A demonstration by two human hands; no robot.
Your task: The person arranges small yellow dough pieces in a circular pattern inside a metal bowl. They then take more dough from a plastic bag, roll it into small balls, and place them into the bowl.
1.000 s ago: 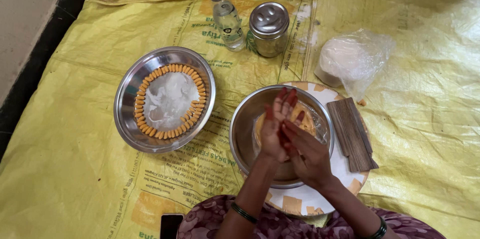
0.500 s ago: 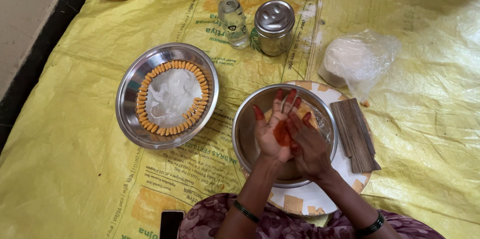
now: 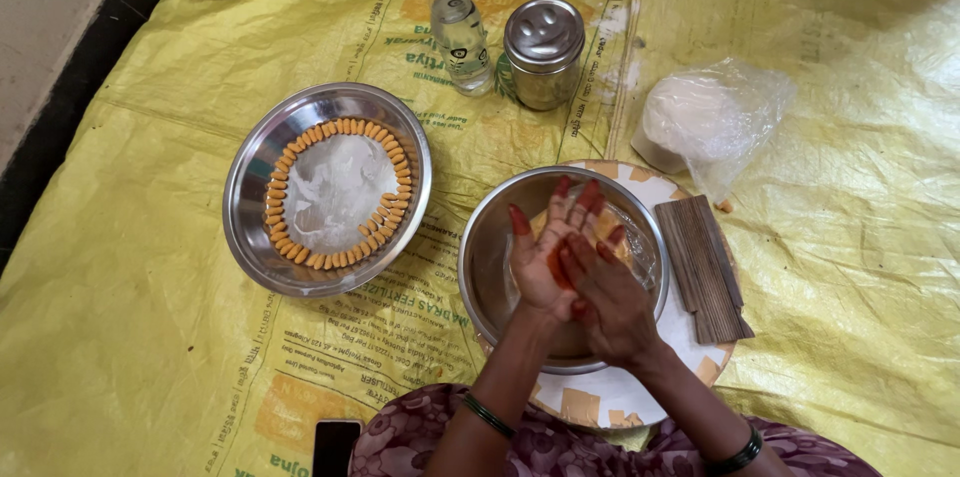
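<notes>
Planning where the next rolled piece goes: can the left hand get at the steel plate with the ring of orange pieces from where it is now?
Probably yes. The left hand is pressed against the right hand over the steel bowl, and the steel plate lies beside that bowl on its side, with only bare yellow sheet between.
</notes>
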